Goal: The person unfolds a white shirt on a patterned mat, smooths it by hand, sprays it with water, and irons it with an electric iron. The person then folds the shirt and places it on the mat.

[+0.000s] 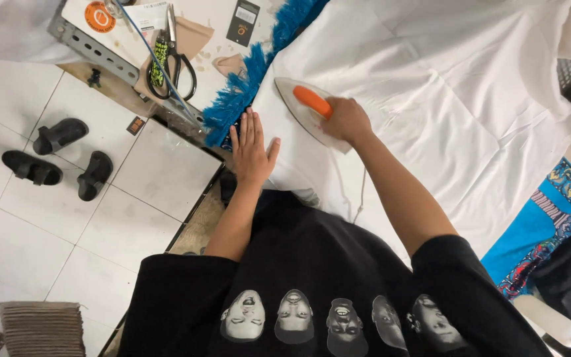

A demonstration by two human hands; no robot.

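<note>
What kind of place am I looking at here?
Probably a small tailoring or home sewing workspace. The right hand grips an iron on white cloth, the left hand flat beside it. Scissors lie on a worktable, and sandals sit on the tiled floor.

iron (302, 109) on white cloth sheet (470, 99), under my right hand (343, 120) | my left hand (252, 149) flat on sheet, left of iron | black-handled scissors (174, 63) on table farther left | sandals (57, 158) on floor, far left
</note>
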